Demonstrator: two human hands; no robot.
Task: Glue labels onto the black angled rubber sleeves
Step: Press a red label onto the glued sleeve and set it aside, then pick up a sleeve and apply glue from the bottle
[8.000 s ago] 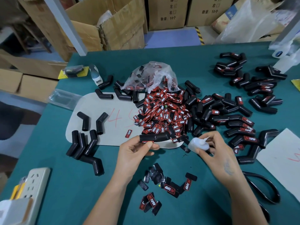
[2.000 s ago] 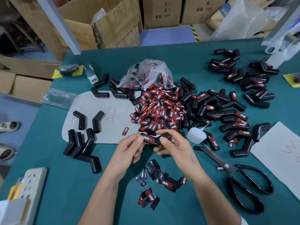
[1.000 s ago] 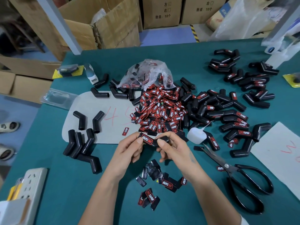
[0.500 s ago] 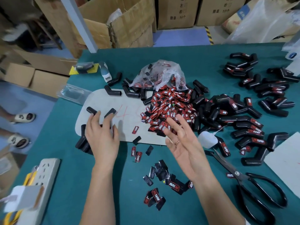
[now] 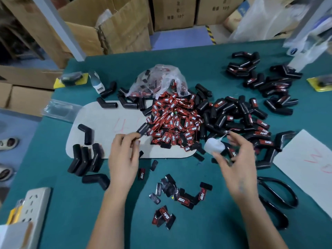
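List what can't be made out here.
- Head view: left hand pinches a dark sleeve; motion blur hides any label.
- Right hand at the glue bottle: blurred, grip unclear.
- Scissors: forearm hides the blades.
- Bag contents: hidden by crinkled plastic.

A single head-worn wide-angle camera is looking forward and steeply down over the near edge of the green table (image 5: 206,65), sitting close above it. It is taking in the far edge, with cardboard boxes (image 5: 111,27) beyond.
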